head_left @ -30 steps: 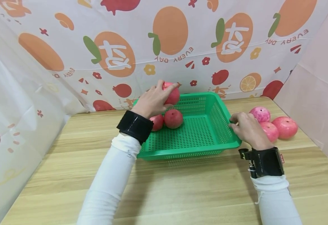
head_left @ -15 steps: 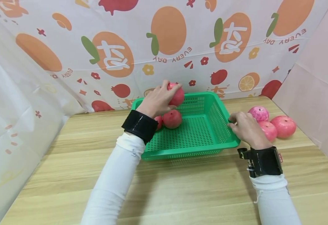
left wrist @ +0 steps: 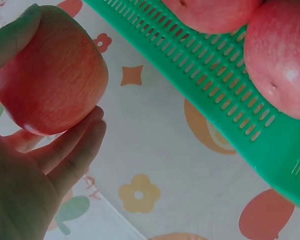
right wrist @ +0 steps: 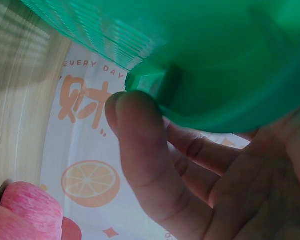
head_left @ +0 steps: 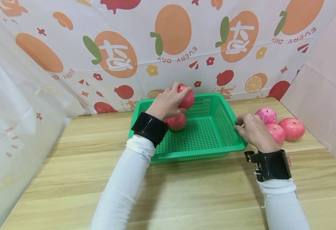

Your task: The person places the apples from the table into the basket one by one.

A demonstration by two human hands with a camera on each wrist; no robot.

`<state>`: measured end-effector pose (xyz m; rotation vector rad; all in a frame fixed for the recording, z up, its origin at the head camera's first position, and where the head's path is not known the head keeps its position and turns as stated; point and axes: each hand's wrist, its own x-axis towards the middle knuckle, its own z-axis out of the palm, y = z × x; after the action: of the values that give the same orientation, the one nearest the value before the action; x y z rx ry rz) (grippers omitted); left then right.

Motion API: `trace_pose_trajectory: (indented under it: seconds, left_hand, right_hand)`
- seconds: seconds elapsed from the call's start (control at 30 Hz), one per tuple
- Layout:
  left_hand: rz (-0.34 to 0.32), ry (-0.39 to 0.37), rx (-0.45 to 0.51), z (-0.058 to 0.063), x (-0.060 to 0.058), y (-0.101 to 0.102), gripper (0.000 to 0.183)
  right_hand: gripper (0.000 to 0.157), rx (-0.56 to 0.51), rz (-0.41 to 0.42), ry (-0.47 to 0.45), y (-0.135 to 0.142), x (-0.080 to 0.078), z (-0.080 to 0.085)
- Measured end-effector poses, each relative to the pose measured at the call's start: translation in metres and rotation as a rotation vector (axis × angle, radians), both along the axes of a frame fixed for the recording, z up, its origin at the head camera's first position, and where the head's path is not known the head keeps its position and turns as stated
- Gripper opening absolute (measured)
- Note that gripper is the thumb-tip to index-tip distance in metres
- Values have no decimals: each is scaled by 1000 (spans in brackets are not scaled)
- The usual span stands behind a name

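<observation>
My left hand [head_left: 168, 103] grips a red apple [head_left: 187, 98] above the left half of a green plastic basket [head_left: 198, 152]. In the left wrist view, thumb and fingers curl round that apple [left wrist: 55, 75]. Another apple [head_left: 177, 122] lies in the basket under the hand; the left wrist view shows two apples in there, one of them mostly hidden by my arm in the head view. My right hand [head_left: 254, 131] holds the basket's right rim, with the thumb beneath the rim in the right wrist view.
Beside my right hand, three apples sit on the wooden table [head_left: 202, 195]: a mottled pink one [head_left: 267, 115], a red one [head_left: 276, 133] and a larger red one [head_left: 292, 129]. A fruit-print cloth [head_left: 144, 38] hangs close behind the basket.
My left hand has moved right over the basket, carrying the apple with it. The right hand keeps its hold on the rim, and the basket stays in place.
</observation>
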<state>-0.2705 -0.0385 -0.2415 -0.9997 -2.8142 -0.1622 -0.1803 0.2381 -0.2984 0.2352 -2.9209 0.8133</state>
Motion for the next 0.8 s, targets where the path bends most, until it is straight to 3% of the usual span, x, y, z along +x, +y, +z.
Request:
trace_pose_trajectory:
  seconds: [0.3, 0.8]
  left_hand:
    - [-36, 101, -56, -2, -2, 14, 75]
    - [-64, -3, -41, -19, -8, 19, 75]
  right_hand:
    - [18, -9, -1, -4, 2, 0, 0]
    - [19, -1, -4, -8, 0, 0, 1]
